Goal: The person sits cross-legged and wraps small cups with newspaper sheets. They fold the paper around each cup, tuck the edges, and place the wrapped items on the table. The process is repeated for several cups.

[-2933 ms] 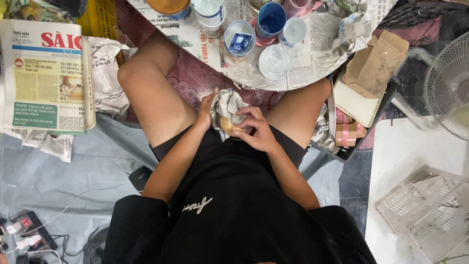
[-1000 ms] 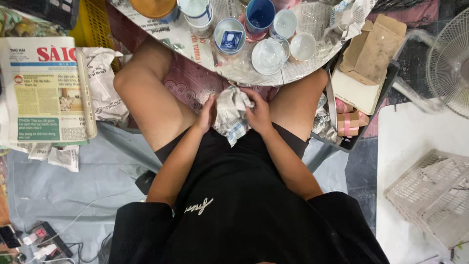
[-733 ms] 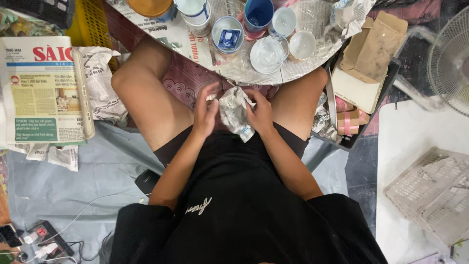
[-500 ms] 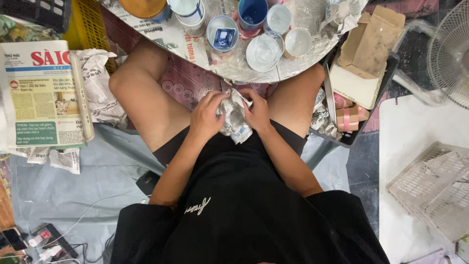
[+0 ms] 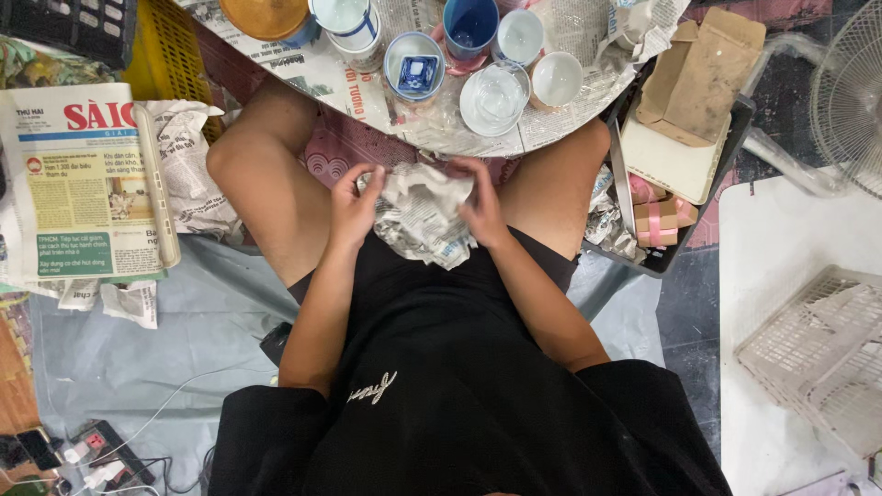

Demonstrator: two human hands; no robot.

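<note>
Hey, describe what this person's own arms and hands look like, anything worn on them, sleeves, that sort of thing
Both arms are bare from the loose black short sleeves down. The left hand and right hand wear no gloves; no watch, bracelet or ring shows from this view. The black top carries a small pale script marking on the front, and black shorts go with it.

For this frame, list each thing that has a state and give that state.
left hand: gripping the crumpled newspaper bundle
right hand: gripping the same bundle
crumpled newspaper bundle: wadded, held in lap
blue cup: upright
clear glass: upright, looks empty
folded newspaper: flat on floor
</note>
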